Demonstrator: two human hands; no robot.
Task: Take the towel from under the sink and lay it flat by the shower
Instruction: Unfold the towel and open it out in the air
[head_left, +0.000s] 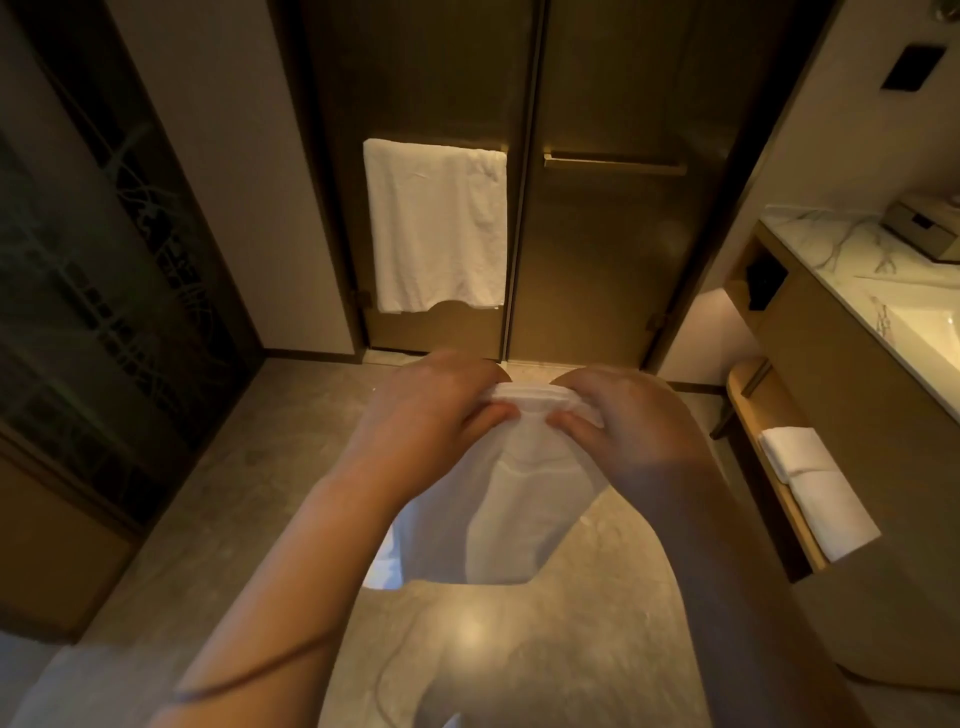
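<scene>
A white folded towel (511, 514) hangs in the air in front of me, above the stone floor. My left hand (431, 415) and my right hand (631, 421) both pinch its top edge, close together, with the layered folds showing between my fingers. The rest of the towel droops down from my hands, still partly folded. The shower's bronze glass doors (613, 249) stand straight ahead. The sink counter (852, 260) is at the right, with an open shelf (763, 415) beneath it.
Another white towel (436, 223) hangs on the left shower door's bar. Two folded white towels (815, 488) lie on the shelf under the sink. A tissue box (919, 228) sits on the counter. A dark patterned glass panel (104, 291) stands at the left.
</scene>
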